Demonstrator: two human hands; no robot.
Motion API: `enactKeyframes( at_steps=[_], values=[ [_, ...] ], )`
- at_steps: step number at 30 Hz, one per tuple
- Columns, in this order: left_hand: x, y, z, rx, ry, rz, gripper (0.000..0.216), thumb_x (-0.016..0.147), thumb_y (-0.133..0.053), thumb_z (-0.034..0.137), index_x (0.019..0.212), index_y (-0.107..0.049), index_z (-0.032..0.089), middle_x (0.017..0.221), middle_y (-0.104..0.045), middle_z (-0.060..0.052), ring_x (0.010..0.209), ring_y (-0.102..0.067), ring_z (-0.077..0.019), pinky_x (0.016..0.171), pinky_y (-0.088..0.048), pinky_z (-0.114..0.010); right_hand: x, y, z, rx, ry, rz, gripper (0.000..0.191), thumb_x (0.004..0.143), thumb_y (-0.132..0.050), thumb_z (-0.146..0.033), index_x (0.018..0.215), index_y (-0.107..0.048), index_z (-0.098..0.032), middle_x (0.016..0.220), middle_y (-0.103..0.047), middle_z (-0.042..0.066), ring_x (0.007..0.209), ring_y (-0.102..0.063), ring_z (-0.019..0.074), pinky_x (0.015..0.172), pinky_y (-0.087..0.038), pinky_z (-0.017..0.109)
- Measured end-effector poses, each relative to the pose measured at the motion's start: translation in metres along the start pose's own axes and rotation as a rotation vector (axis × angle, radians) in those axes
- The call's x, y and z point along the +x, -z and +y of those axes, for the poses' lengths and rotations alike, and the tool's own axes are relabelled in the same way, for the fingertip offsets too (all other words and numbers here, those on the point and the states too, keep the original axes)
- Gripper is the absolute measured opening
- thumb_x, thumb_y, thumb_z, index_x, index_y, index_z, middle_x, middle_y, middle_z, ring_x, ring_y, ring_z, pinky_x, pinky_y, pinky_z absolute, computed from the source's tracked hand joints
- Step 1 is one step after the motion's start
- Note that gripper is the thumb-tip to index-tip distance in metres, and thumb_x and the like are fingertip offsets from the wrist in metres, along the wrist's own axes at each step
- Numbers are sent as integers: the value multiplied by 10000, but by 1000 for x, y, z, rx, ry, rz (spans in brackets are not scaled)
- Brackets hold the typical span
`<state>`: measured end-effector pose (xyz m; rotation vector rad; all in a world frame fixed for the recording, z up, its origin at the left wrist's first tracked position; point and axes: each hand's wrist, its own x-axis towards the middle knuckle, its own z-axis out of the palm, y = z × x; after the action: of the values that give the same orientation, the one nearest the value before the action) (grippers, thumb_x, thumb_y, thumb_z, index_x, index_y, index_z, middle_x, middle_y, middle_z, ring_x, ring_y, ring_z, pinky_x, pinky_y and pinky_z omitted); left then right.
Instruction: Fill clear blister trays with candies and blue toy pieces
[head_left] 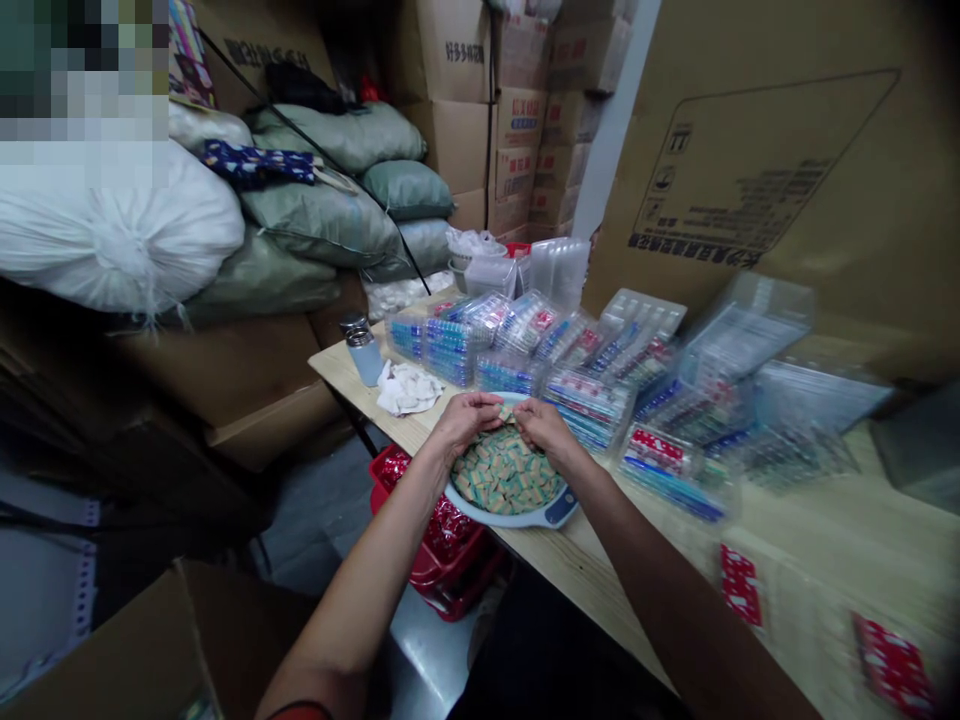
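A light blue basin point(517, 518) sits at the table's near edge, filled with many small tan-and-green blocks point(510, 475) that look like erasers. Over its far rim, my left hand point(466, 420) has its fingers closed in a pinch. Facing it, my right hand point(543, 428) is also pinched. Between the two sets of fingertips is one small tan-and-green block point(507, 412), which both hands appear to touch. The fingertips partly cover it.
Clear plastic packs of blue pens point(427, 345) crowd the wooden table point(585, 560). A crumpled white cloth point(407, 388) and a bottle point(363, 350) stand left. Beneath the edge is a red basket point(427, 575) of shiny red packets. Sacks point(322, 215) and cartons point(457, 140) are stacked behind.
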<state>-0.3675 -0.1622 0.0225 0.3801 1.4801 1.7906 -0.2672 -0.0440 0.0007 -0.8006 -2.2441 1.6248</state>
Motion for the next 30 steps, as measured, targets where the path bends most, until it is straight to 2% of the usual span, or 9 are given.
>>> enactKeyframes(
  at_steps=[2, 6, 11, 14, 20, 24, 30],
  values=[
    [0, -1, -1, 10, -14, 13, 183, 701, -802, -8, 830, -705, 76, 657, -659, -9, 560, -627, -83, 604, -536, -179, -2, 1, -2, 102, 5, -58, 90, 876, -456, -225, 880, -537, -185, 584, -482, -65, 435, -423, 103, 427, -328, 201],
    [1, -2, -4, 25, -38, 44, 198, 687, -830, 14, 809, -693, 87, 643, -653, 4, 566, -621, -78, 604, -522, -174, -6, 3, -4, 232, 41, -133, 119, 812, -539, -261, 906, -537, -189, 613, -533, -58, 482, -484, 106, 450, -376, 190],
    [2, -2, -5, 41, -49, 70, 229, 652, -870, 57, 748, -666, 99, 644, -651, 12, 580, -632, -84, 644, -535, -197, -1, 1, 1, 266, 46, -85, 145, 776, -619, -283, 833, -509, -208, 485, -451, -90, 410, -409, 103, 397, -303, 187],
    [3, -3, -6, 48, -55, 81, 213, 667, -847, 52, 743, -656, 105, 645, -650, 17, 596, -638, -79, 660, -530, -184, 2, 1, 3, 292, 42, -64, 185, 783, -645, -320, 819, -501, -210, 500, -456, -87, 411, -418, 101, 387, -287, 189],
    [3, -3, -7, 55, -36, 78, 183, 713, -771, 38, 758, -615, 123, 608, -613, 38, 549, -636, -92, 640, -551, -207, -1, 3, 4, 355, 60, -133, 244, 807, -637, -396, 832, -472, -218, 554, -491, -80, 408, -388, 89, 387, -316, 198],
    [4, 0, -7, 65, -26, 109, 181, 723, -744, 31, 866, -670, 115, 640, -647, 17, 584, -666, -116, 622, -552, -213, -3, 7, 4, 400, 68, -117, 311, 799, -638, -463, 850, -438, -230, 568, -460, -97, 412, -366, 80, 390, -294, 191],
    [7, -1, -9, 98, -5, 106, 91, 732, -770, 56, 808, -745, 100, 629, -650, 8, 595, -623, -78, 652, -534, -174, -4, 6, 4, 415, 46, -221, 385, 744, -674, -520, 847, -447, -227, 554, -478, -91, 409, -370, 81, 385, -316, 198]
  ],
)
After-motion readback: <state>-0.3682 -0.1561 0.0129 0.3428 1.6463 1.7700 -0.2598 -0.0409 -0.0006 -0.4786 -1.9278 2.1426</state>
